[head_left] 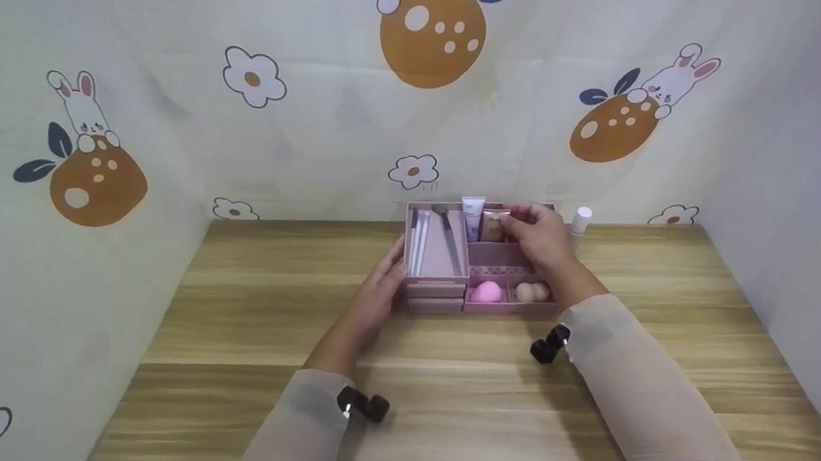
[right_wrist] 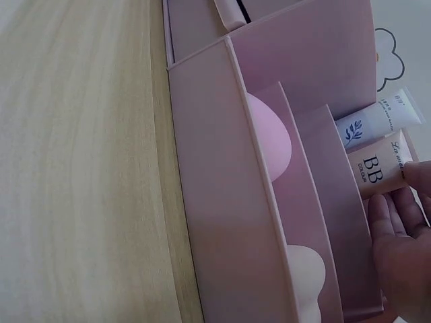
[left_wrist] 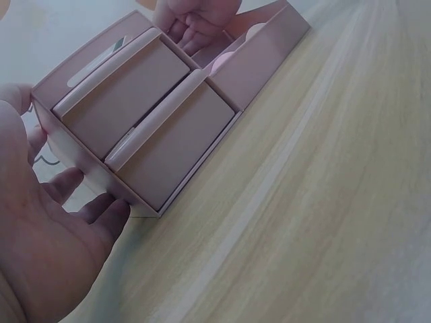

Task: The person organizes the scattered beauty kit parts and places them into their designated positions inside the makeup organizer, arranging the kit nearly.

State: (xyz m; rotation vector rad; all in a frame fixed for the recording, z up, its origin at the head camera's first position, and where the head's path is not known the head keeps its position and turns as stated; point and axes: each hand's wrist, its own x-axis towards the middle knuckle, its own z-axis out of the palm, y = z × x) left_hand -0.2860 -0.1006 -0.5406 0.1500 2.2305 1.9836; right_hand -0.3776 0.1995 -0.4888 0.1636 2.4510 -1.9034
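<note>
A pink desktop organizer (head_left: 435, 287) stands against the back wall. My right hand (head_left: 542, 236) reaches into its back compartment and pinches a tan BB cream tube (right_wrist: 380, 168) between thumb and fingers. Beside that tube, a white tube with a blue leaf print (right_wrist: 378, 123) stands upright in the same compartment. My left hand (head_left: 378, 288) rests against the organizer's left side, its fingertips touching the side wall in the left wrist view. Makeup brushes (head_left: 447, 241) lie in the top tray. A pink makeup sponge (head_left: 487, 292) and a beige gourd-shaped sponge (head_left: 531, 292) sit in the front compartments.
Two drawers (left_wrist: 165, 148) are closed below the brush tray. A small white-capped bottle (head_left: 581, 221) stands right of the organizer, partly behind my right hand. The wooden table (head_left: 439, 399) ends at patterned cloth walls (head_left: 314, 138) at the back and sides.
</note>
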